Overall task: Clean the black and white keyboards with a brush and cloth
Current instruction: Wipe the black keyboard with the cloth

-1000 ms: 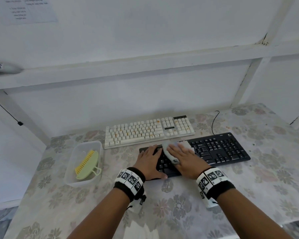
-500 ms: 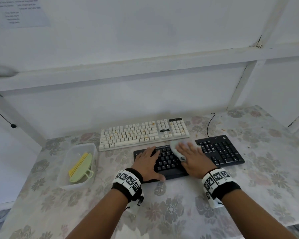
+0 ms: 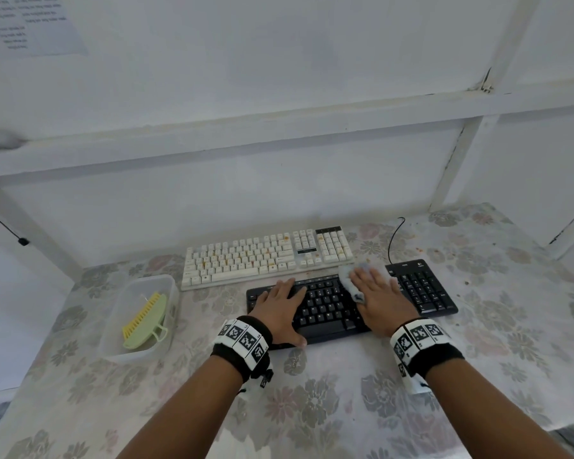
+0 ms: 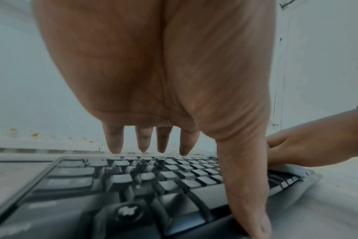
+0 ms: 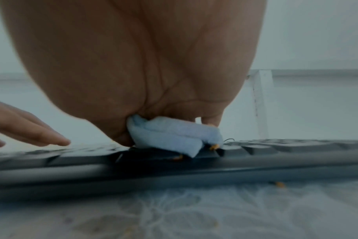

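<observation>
Right hand (image 3: pixel 378 299): flat, fingers straight and together, pressing a pale blue cloth (image 3: pixel 350 281) onto the black keyboard (image 3: pixel 332 309), at the break between main key block and number pad. Cloth bunched under palm and fingers; a fold sticking out on the thumb side, another past the fingertips at the keyboard's far edge. Right wrist view: cloth (image 5: pixel 174 137) wedged between palm and keys, orange crumbs caught at its lower edge.

Left hand (image 3: pixel 279 309): open, nothing held. Fingers straight, slightly spread, tips (image 4: pixel 115 145) touching the keyboard's far key rows; thumb (image 4: pixel 247 194) stretched along its near edge, tip on the front lip. Bracing posture over the keyboard's left half.

Black keyboard flat on floral tablecloth (image 3: pixel 312 409), cable running off its far right corner toward the wall. White keyboard (image 3: pixel 265 256) just beyond its far edge, narrow strip of cloth between, orange specks on several keys. Number pad of black keyboard uncovered, right of the right hand.

Clear plastic tub (image 3: pixel 120 329) well left of the black keyboard, green brush (image 3: pixel 146 323) with yellow bristles lying inside. Open tablecloth right of and in front of the black keyboard; scattered crumbs to its right.
</observation>
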